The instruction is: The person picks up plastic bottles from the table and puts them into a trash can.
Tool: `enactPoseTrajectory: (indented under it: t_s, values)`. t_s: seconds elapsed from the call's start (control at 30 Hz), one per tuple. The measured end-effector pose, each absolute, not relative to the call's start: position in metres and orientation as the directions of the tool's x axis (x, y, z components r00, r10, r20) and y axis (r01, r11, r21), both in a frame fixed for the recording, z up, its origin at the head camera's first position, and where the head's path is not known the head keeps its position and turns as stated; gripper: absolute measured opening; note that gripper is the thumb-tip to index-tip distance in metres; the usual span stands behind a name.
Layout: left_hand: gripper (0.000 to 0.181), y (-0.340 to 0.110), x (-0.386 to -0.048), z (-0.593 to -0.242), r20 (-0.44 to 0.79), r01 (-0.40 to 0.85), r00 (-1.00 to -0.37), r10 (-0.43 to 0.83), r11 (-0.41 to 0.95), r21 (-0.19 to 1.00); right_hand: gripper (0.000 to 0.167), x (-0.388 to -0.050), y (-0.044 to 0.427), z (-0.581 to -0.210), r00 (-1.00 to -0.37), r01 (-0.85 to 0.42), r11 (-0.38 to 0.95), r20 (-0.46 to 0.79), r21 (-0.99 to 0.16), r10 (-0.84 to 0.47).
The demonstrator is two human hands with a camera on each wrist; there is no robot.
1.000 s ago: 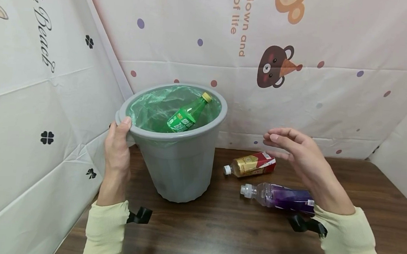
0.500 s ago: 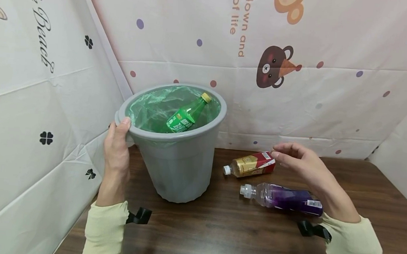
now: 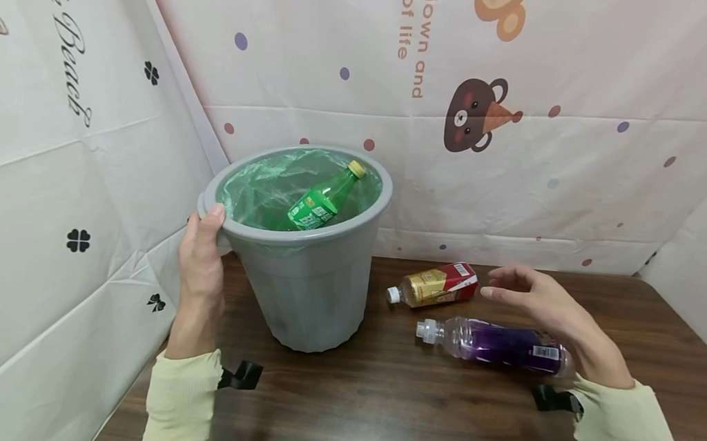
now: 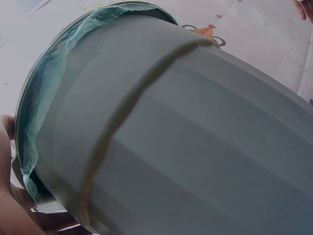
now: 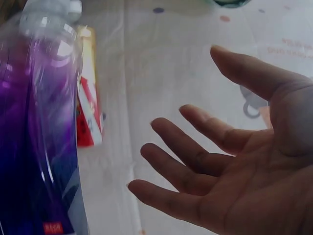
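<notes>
As far as the bottles go: by my judgement one is done and two are left, about a third of the way, with the green bottle [image 3: 322, 201] inside the bin [image 3: 310, 300] and the purple bottle [image 3: 502, 345] and red bottle [image 3: 438, 285] out on the table [image 3: 376, 402]; whether more lie deeper in the bin I cannot tell
Cloth [image 3: 318, 38]: fills the top and left of the head frame, pale, thin and creased, with printed shapes
Table: across the bottom, dark brown wood grain with a soft sheen
Bin: left of centre, grey and smooth, probably hard plastic, round, thick-rimmed, narrowing downward
Liner [image 3: 269, 183]: inside the bin, sheer green film, crumpled
Right hand [image 3: 543, 304]: right of centre, fingers loosely bent and spread apart, holding nothing, just beside the red bottle's base
Left hand [image 3: 200, 264]: left of centre, gripping the bin, thumb over its rim
Purple bottle: right of centre, on its side, see-through neck, glossy wrap
Green bottle: left of centre, tilted, translucent, neck pointing upper right
Red bottle: above the purple one, on its side, red-and-gold wrap with flat faces
Yellow cap [image 3: 356, 169]: on the green bottle, a short cylinder
White cap [image 3: 393, 295]: on the red bottle, pointing left
</notes>
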State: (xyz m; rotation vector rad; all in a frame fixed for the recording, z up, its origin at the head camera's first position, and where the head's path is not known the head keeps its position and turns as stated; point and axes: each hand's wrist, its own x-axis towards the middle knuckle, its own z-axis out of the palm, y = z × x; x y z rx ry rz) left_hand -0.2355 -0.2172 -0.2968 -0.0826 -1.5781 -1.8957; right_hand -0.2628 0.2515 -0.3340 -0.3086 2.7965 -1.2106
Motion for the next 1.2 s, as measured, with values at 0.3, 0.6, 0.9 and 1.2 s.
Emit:
enactPoseTrajectory:
  t_s: [0.3, 0.6, 0.9, 1.2]
  values:
    - [0.061, -0.217, -0.236, -0.296, 0.431, 0.504, -0.781, -0.452, -0.049, 0.862, 0.071, -0.266, 0.272, -0.343, -0.963, -0.187, 0.751, -0.031, -0.633, -0.266]
    - [0.061, -0.217, -0.235, -0.296, 0.434, 0.506, -0.777, -0.457, -0.042, 0.862, 0.080, -0.272, 0.296, -0.356, -0.932, -0.166, 0.801, -0.174, -0.576, -0.318]
    - [0.061, -0.217, -0.236, -0.298, 0.443, 0.523, -0.772, -0.455, -0.060, 0.850, 0.095, -0.276, 0.312, -0.366, -0.874, -0.108, 0.814, -0.335, -0.571, -0.351]
    - [0.059, -0.217, -0.236, -0.298, 0.460, 0.538, -0.773, -0.438, -0.068, 0.840, 0.090, -0.277, 0.315, -0.372, -0.854, -0.111, 0.838, -0.380, -0.534, -0.355]
